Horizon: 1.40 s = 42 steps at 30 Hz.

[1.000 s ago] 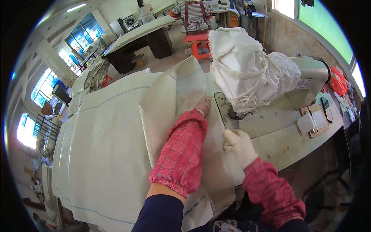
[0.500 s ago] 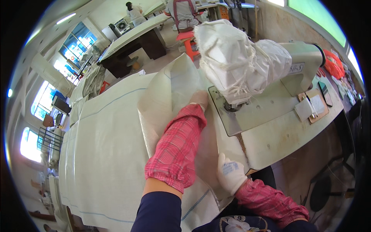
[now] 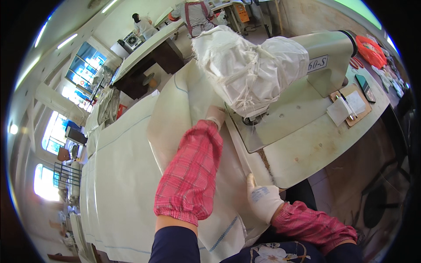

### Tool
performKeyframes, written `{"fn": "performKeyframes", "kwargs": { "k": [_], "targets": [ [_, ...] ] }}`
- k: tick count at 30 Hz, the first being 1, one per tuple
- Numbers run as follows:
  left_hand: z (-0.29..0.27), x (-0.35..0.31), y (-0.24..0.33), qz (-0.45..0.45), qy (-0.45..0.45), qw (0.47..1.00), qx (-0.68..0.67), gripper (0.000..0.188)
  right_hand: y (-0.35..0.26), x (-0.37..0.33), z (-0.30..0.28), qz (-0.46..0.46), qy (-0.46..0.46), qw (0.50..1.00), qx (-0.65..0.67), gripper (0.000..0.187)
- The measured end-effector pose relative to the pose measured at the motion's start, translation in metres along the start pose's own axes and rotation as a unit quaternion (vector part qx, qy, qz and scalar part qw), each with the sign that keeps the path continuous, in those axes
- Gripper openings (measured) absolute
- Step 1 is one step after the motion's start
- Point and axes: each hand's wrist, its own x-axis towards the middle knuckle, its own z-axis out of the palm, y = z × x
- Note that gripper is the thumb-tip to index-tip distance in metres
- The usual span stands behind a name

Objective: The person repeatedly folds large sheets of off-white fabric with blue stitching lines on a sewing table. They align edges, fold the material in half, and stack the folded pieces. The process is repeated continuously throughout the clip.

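A large white woven plastic sheet point(image 3: 127, 175) with blue stripes spreads over the table to the left of a sewing machine point(image 3: 324, 61). The machine's head is wrapped in white cloth point(image 3: 245, 65) tied with strips. At the sheet's right edge, just left of the needle area, my left hand point(image 3: 215, 115) is curled on the sheet; its fingertips are mostly hidden. Nearer to me, my gloved right hand point(image 3: 264, 202) pinches the same edge, thumb on top and the other fingers underneath. Part of the sheet rises in a fold beyond my left forearm.
On the machine table's right lie a small board point(image 3: 357, 103) with paper and a pen, a phone point(image 3: 365, 87), red-handled scissors point(image 3: 356, 62) and an orange-red bag point(image 3: 370, 50). Two people work at the back, near a long table point(image 3: 149, 44). Stacked sheets point(image 3: 103, 107) stand at the left.
The view has shifted, with the machine now further left and higher. The raised fold by my left hand has dropped and leaned away. Both hands stay along the sheet's edge.
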Motion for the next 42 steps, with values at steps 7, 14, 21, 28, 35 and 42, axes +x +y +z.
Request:
{"fn": "performKeyframes", "kwargs": {
  "k": [7,14,21,28,35,42],
  "targets": [
    [0.06,-0.069,0.009,0.06,0.071,0.995,0.019,0.024,0.026,-0.069,0.025,0.01,-0.014,0.999,0.031,0.068],
    [0.062,-0.013,0.001,0.376,0.277,0.862,0.196,0.032,0.053,-0.02,0.013,0.037,0.103,0.993,0.034,0.064],
    [-0.067,-0.057,0.034,0.057,-0.24,0.888,0.387,0.062,0.07,0.122,-0.048,0.048,0.121,0.991,0.025,0.055],
    [-0.182,-0.162,-0.008,0.063,-0.341,0.875,0.338,0.044,0.067,0.123,-0.062,0.034,0.064,0.993,-0.092,0.043],
    [-0.18,-0.319,0.112,0.238,-0.109,0.877,0.404,0.005,0.023,0.049,-0.112,-0.299,-0.172,0.682,0.645,0.048],
    [-0.153,-0.511,0.191,0.39,-0.403,0.711,0.424,0.015,-0.07,-0.116,-0.105,-0.641,-0.009,0.762,-0.094,0.015]
  ]
}}
